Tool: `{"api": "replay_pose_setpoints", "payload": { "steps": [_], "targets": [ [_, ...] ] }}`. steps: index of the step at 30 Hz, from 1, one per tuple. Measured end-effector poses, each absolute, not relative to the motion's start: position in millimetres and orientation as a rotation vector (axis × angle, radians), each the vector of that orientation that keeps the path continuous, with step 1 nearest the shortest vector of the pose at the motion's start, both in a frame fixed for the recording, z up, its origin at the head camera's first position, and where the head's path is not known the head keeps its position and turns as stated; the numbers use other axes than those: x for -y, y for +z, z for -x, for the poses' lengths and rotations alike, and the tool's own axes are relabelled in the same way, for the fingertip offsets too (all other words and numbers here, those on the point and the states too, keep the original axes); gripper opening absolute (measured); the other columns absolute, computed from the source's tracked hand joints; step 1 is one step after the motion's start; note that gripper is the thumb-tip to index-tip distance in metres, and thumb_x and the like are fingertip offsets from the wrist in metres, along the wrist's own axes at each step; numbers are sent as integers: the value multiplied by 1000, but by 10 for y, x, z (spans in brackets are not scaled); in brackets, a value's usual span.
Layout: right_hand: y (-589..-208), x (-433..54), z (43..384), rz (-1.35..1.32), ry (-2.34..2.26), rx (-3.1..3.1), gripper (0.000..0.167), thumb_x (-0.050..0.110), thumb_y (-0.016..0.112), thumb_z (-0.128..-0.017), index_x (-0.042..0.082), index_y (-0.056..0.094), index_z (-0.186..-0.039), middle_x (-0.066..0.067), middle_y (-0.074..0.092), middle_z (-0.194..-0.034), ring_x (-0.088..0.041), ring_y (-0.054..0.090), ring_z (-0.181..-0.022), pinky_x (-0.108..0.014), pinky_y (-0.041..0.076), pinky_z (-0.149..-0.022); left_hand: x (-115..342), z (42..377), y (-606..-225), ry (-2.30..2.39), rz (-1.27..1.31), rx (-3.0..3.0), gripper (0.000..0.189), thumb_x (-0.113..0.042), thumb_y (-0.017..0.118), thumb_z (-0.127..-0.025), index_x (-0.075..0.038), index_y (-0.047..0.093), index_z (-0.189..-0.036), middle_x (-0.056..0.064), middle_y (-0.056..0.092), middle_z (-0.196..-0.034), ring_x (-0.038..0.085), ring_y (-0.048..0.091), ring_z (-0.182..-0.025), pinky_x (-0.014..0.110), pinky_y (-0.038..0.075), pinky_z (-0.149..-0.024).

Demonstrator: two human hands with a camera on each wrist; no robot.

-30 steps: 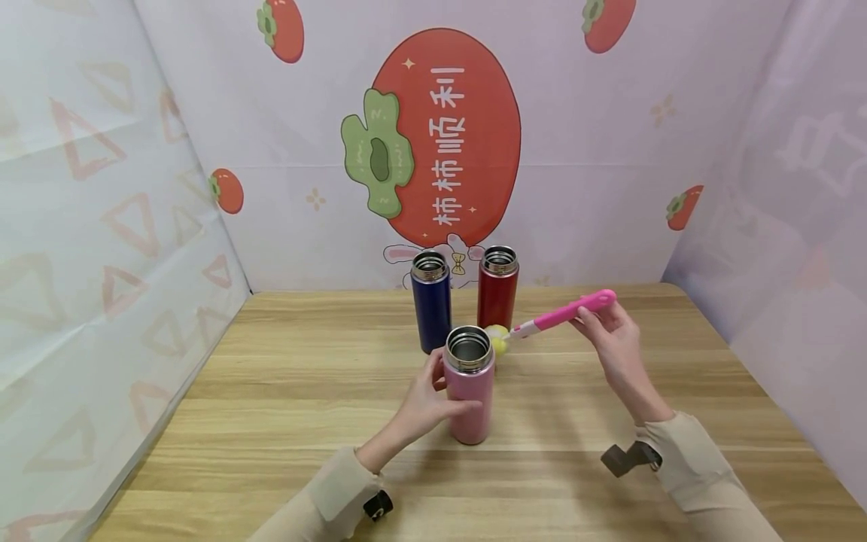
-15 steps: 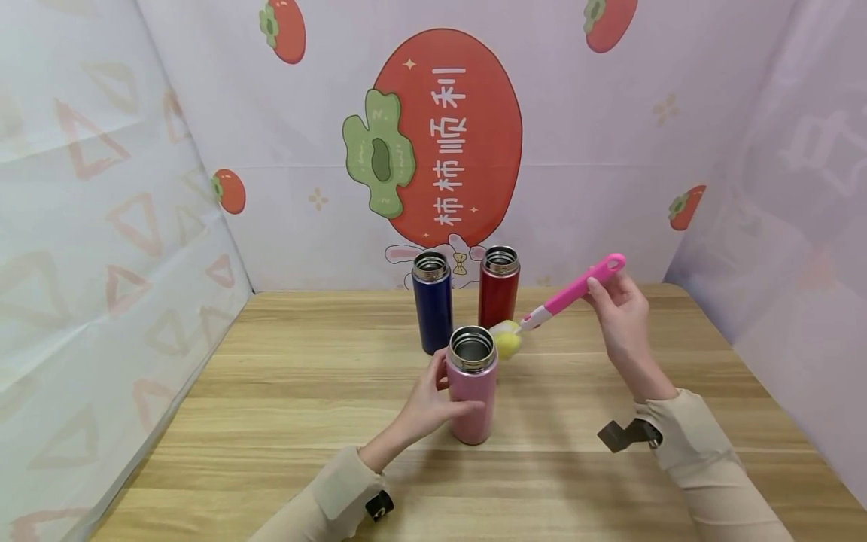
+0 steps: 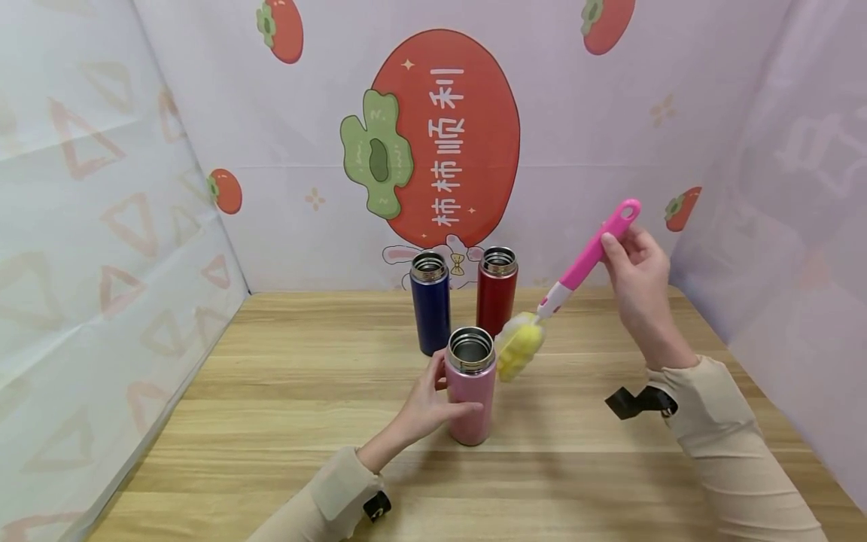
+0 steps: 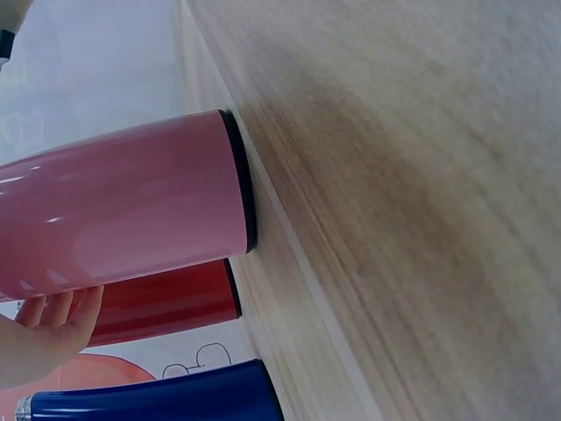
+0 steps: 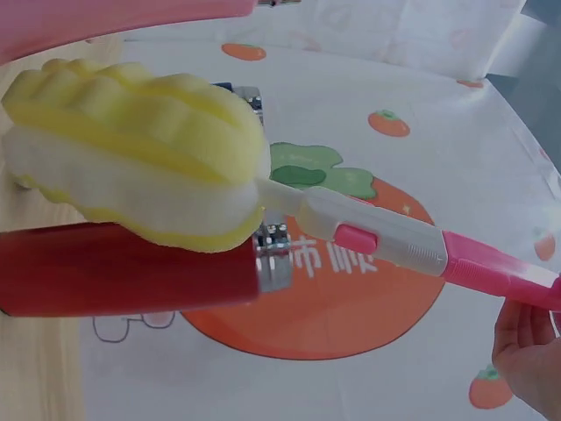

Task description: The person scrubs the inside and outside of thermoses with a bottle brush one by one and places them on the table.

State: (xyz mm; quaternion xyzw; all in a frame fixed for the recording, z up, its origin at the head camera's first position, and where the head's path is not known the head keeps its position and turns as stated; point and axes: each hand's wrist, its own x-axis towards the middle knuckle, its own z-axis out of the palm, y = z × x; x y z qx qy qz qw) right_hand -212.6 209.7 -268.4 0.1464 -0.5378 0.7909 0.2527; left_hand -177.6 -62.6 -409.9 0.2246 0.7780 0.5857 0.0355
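An uncapped pink flask (image 3: 472, 395) stands upright on the wooden table, and my left hand (image 3: 427, 403) grips its side with thumb in front and fingers behind. In my right hand (image 3: 640, 282) is a bottle brush (image 3: 582, 263), pinched by its pink handle near the looped end. Its yellow and white sponge head (image 5: 140, 153) hangs low, tilted, just right of the pink flask in the head view. Whether sponge and flask touch, I cannot tell. The left wrist view shows the pink flask's dark base on the table.
Behind the pink flask stand a blue flask (image 3: 431, 312) and a red flask (image 3: 497, 290), both upright and uncapped. The wooden table (image 3: 284, 421) ends at a printed cloth backdrop (image 3: 589, 150), with cloth on both sides too.
My right hand has risen and moved right, lifting the brush handle so it slants more steeply. The sponge head has come out from behind the pink flask. My left hand stays put.
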Motion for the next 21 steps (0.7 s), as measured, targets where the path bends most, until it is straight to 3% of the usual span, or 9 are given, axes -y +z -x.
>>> {"api": "replay_pose_setpoints", "payload": {
  "steps": [5,13,21],
  "targets": [
    [-2463,-2122,2113,-384,2166,1410,34,6,60,-81,-7,49,-110,-11,53,-92,-13,52,-80,-19,47,-77,626,1779,-4099,1805,-700,-2384,78,-24,77,-67,-24,31,-130,0,48,-120,18,47,-109,39,39,-89],
    [-2130,-2165,2125,-449,2273,1190,32,0,65,-76,-8,54,-105,-15,51,-90,-18,52,-75,-23,48,-74,620,1764,-4093,1803,-693,-2381,79,-22,77,-67,-23,31,-131,0,48,-121,17,47,-109,38,39,-89],
    [-1820,-2182,2092,-473,2363,987,32,-6,61,-77,-14,50,-106,-17,49,-87,-23,50,-72,-28,49,-70,616,1625,-3837,1789,-685,-2377,77,-13,74,-70,-11,30,-132,9,47,-123,23,45,-110,40,38,-89]
  ]
}}
